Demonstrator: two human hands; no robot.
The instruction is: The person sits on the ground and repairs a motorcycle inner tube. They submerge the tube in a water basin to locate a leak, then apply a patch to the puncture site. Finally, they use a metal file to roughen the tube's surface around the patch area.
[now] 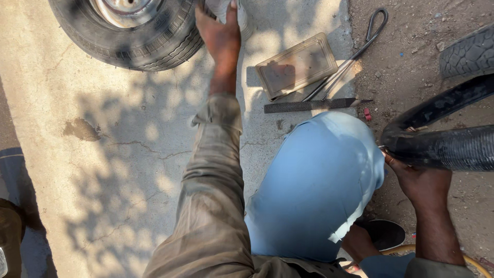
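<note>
While left hand (220,32) grips pale container (242,18) beside tyre (139,44), right hand (423,181) fingers clamp black inner tube (442,146).

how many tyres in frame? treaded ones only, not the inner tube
2. One tyre on its wheel at top left, beside the left hand; one treaded tyre edge at top right, cut off by the frame. Others may lie out of view.

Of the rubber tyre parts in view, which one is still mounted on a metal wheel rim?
The black treaded tyre at the top left, beside the left hand. The black rubber inner tube in the right hand and the tyre piece at the right edge show no rim.
</note>
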